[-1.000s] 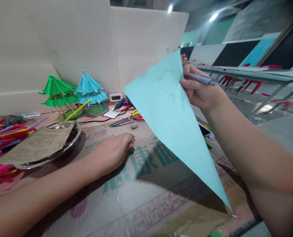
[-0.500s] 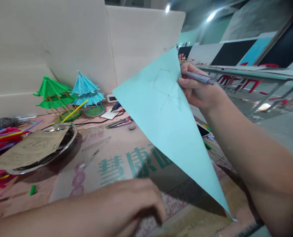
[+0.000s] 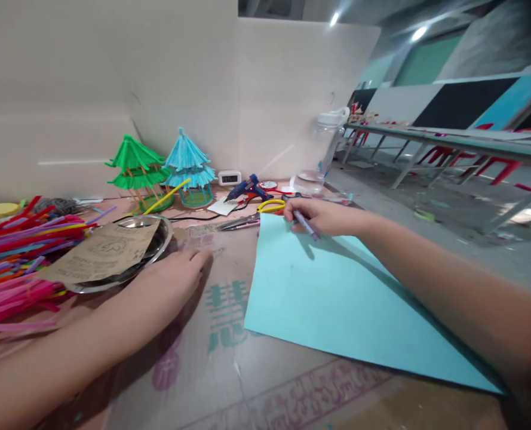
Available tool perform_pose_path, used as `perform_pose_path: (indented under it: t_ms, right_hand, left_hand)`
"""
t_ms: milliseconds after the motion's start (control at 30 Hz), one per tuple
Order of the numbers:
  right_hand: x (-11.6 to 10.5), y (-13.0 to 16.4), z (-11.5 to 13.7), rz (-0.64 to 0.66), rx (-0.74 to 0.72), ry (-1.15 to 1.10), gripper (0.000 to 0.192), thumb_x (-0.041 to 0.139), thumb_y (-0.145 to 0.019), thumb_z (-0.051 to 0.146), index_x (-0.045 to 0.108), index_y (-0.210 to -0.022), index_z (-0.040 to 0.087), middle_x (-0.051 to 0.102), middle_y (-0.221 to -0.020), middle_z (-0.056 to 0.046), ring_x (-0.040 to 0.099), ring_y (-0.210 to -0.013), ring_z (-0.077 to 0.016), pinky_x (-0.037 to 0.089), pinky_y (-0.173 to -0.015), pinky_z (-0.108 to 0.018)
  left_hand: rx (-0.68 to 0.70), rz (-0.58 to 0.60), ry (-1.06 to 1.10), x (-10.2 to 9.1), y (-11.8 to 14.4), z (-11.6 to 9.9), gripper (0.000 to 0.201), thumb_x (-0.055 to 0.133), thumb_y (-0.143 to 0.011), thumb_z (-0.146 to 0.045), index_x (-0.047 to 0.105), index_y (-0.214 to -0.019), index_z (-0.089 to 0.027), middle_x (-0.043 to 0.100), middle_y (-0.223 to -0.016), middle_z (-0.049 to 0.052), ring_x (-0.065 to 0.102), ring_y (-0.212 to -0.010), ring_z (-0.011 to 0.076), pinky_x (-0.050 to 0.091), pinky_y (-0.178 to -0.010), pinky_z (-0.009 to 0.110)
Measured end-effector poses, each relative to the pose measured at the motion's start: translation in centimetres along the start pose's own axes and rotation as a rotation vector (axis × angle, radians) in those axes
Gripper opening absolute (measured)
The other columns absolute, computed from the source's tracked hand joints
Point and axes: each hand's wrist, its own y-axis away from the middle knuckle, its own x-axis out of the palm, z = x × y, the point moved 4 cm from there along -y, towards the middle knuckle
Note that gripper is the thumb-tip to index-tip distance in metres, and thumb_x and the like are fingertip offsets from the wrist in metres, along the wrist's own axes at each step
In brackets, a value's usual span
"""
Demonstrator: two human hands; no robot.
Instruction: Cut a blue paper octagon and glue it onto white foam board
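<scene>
Your light blue paper sheet (image 3: pixel 337 298) lies flat on the desk (image 3: pixel 229 382): thin, floppy, easily creased, so pinch an edge. Right hand (image 3: pixel 323 216) grips a pen (image 3: pixel 305 225) over its far corner; left hand (image 3: pixel 175 278) rests open, holding nothing.

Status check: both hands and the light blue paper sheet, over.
Right hand grips a purple pen, resting on the flat light blue paper sheet. Left hand open on cardboard-covered table. Yellow-handled scissors beside sheet.

Pale partition boards (image 3: pixel 166 77) stood behind the cardboard-covered table (image 3: pixel 229 382). To the right, a long metal-legged bench (image 3: pixel 448 143) and red chairs (image 3: pixel 493 167) stood on a littered grey floor (image 3: pixel 426 209) under ceiling lights (image 3: pixel 420 31).
</scene>
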Motion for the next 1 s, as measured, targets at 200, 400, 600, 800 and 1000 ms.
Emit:
perform_pose_path:
  t_ms: [200, 400, 600, 800, 1000]
  right_hand:
    - [2.8, -2.7, 0.4, 0.003, 0.002, 0.041, 0.022, 0.061, -0.076, 0.007, 0.049, -0.088, 0.02, 0.052, -0.076, 0.004, 0.049, -0.063, -0.011, 0.039, -0.058, -0.023]
    - [4.6, -5.0, 0.7, -0.023, -0.027, 0.058, 0.022, 0.063, -0.075, 0.008, 0.05, -0.088, 0.021, 0.054, -0.077, 0.004, 0.052, -0.067, -0.012, 0.039, -0.061, -0.023]
    - [5.2, -5.6, -0.3, -0.092, 0.04, 0.041, 0.021, 0.062, -0.077, 0.007, 0.048, -0.084, 0.021, 0.051, -0.072, 0.005, 0.051, -0.063, -0.0118, 0.039, -0.059, -0.024]
    - [4.8, -3.1, -0.5, -0.132, 0.123, 0.033, 0.021, 0.069, -0.076, 0.016, 0.05, -0.083, 0.02, 0.048, -0.069, 0.006, 0.046, -0.059, -0.011, 0.036, -0.056, -0.024]
    - [5.6, -1.7, -1.4, -0.137, 0.114, 0.034, 0.02, 0.068, -0.079, 0.024, 0.049, -0.084, 0.022, 0.048, -0.068, 0.006, 0.046, -0.058, -0.0117, 0.036, -0.056, -0.025]
  left_hand:
    - [0.045, -0.066, -0.214, -0.5, 0.6, 0.2, 0.068, 0.037, -0.086, 0.002, 0.032, -0.152, -0.014, 0.06, -0.14, 0.02, 0.065, -0.119, 0.0292, 0.054, -0.097, 0.043]
    - [0.333, -0.178, -0.181, -1.4, 2.4, -1.3, 0.056, 0.04, -0.09, -0.002, 0.045, -0.144, -0.016, 0.057, -0.146, 0.015, 0.056, -0.132, 0.028, 0.047, -0.109, 0.047]
    - [0.449, -0.195, -0.181, 0.1, 3.6, -2.3, 0.052, 0.037, -0.096, -0.005, 0.047, -0.145, -0.021, 0.057, -0.145, 0.012, 0.061, -0.125, 0.0256, 0.057, -0.095, 0.039]
    - [0.514, -0.263, -0.303, -2.4, 4.3, -4.4, 0.058, 0.028, -0.087, 0.008, 0.061, -0.13, -0.014, 0.073, -0.121, 0.011, 0.073, -0.101, 0.0227, 0.06, -0.079, 0.033]
    - [0.575, -0.262, -0.273, -2.8, 4.4, -4.6, 0.062, 0.028, -0.086, 0.007, 0.067, -0.125, -0.02, 0.075, -0.122, 0.004, 0.075, -0.102, 0.0182, 0.059, -0.084, 0.027]
